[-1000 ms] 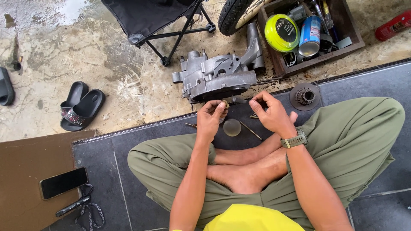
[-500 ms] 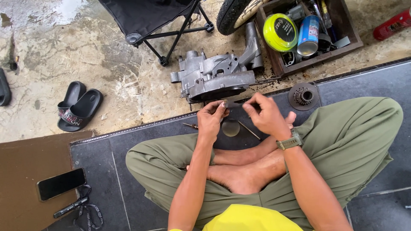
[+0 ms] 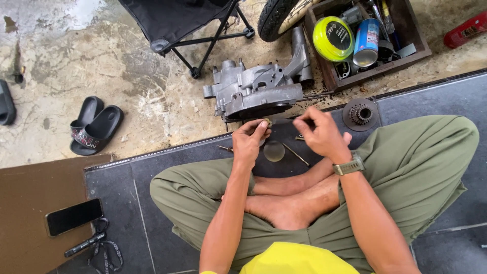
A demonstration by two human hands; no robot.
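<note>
Pinching a small brass part [image 3: 267,122], the left hand [image 3: 249,139] faces the right hand [image 3: 319,134], whose grip is curled shut.

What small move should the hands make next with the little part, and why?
Probably bring the small part toward the right hand. The left hand pinches it just in front of the engine case, and the right hand's fingers are curled close beside it, apparently holding a thin tool.
</note>
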